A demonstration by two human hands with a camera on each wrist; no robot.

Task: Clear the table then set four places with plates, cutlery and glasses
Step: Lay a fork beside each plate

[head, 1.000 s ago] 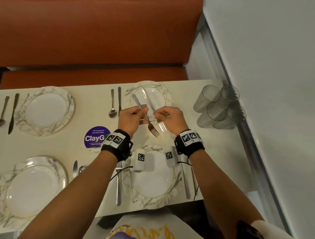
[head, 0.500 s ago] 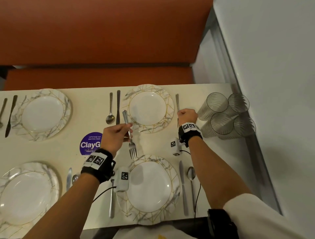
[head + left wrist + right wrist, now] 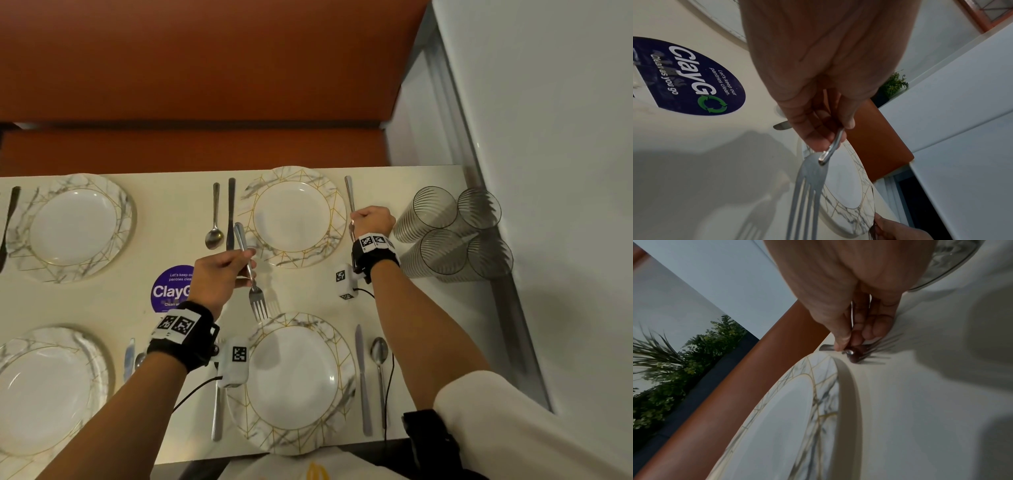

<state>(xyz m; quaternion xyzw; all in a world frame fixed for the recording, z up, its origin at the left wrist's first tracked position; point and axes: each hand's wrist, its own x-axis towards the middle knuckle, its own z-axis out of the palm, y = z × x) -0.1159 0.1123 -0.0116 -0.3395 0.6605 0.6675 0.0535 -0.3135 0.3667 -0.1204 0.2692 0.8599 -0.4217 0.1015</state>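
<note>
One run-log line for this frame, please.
left hand: holds fork above table | right hand: setting second fork beside far plate | glasses: still clustered, unplaced

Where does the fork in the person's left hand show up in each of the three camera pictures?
Head view: the fork is left of centre, held by the left hand, prongs toward the near plate.
Left wrist view: the fork fills the lower middle, prongs pointing down.
Right wrist view: not in it; the right hand holds another fork there.
Shared landmark: the far plate with gold lines.
</note>
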